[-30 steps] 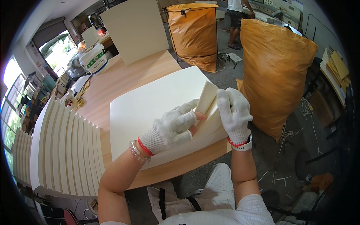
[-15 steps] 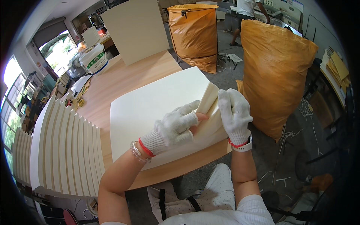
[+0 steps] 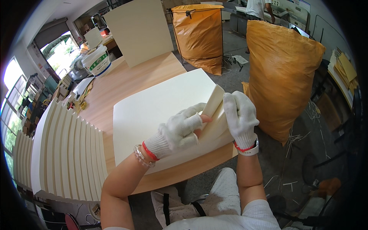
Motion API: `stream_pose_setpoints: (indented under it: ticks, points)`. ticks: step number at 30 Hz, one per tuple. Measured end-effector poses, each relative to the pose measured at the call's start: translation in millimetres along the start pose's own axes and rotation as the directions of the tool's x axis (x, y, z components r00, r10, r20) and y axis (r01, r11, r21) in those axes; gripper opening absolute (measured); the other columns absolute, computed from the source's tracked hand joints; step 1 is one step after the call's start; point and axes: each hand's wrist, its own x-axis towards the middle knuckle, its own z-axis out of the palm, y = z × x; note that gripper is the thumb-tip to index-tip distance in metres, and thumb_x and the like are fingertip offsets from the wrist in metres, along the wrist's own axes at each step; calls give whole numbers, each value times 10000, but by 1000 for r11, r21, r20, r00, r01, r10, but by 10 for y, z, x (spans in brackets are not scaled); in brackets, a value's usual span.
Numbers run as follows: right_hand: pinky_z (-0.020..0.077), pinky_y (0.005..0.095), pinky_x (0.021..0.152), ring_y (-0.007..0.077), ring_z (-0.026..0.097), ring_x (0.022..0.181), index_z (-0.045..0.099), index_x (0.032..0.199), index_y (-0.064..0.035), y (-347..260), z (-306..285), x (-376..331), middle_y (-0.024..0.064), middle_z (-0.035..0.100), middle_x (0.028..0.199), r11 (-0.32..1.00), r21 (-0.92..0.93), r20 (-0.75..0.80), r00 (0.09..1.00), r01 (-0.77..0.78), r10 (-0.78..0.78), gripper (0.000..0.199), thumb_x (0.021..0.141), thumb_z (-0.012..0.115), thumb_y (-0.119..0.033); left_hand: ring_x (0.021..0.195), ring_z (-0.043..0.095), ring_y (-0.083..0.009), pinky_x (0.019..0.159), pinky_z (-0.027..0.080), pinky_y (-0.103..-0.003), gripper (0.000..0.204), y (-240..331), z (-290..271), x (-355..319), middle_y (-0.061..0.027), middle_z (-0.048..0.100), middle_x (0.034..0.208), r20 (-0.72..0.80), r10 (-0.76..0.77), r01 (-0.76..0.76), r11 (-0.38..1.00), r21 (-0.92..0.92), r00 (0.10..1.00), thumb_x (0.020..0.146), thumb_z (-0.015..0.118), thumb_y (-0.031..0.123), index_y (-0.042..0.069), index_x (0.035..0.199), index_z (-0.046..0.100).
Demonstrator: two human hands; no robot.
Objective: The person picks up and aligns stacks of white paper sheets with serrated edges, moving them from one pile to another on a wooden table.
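Note:
A large cream paperboard sheet lies on the wooden table in front of me, its right side turned up into a narrow raised flap. My left hand, in a white knit glove with bare fingertips showing, lies over the sheet and closes on the lower part of this flap. My right hand, gloved too, is closed at the sheet's right edge beside the flap. Its fingertips point away from view, so the exact grip there is partly hidden.
On the table's left stands a row of ridged cream board pieces. An upright cream board and a white bucket are at the back. Two orange sacks stand right of the table, near scattered strips. A person is far off.
The flap tilts slightly more upright and stands apart from the layer behind it. Both my hands stay almost in place. The distant person has shifted right.

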Motion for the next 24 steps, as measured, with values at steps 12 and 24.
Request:
stream_pose_setpoints:
  ticks: [12,24]
  points:
    - [402,415,550,286,482,624,599,1019,28,58,-14,-102,100,448,750,982,117,95,986,-148,137,111,916,635,9,1084,663,-375,887,559,-405,389,-131,100,11,-243,405,1544,-113,99,-94,994,47,989,813,782,86,69,1177,648]
    - [391,422,544,286,488,627,599,1054,20,24,-19,-66,99,455,740,1000,-26,53,999,-7,9,129,927,624,6,1131,651,-368,935,536,-404,487,-90,93,-5,-253,387,1557,-93,33,-29,998,48,995,774,842,102,86,1216,638]
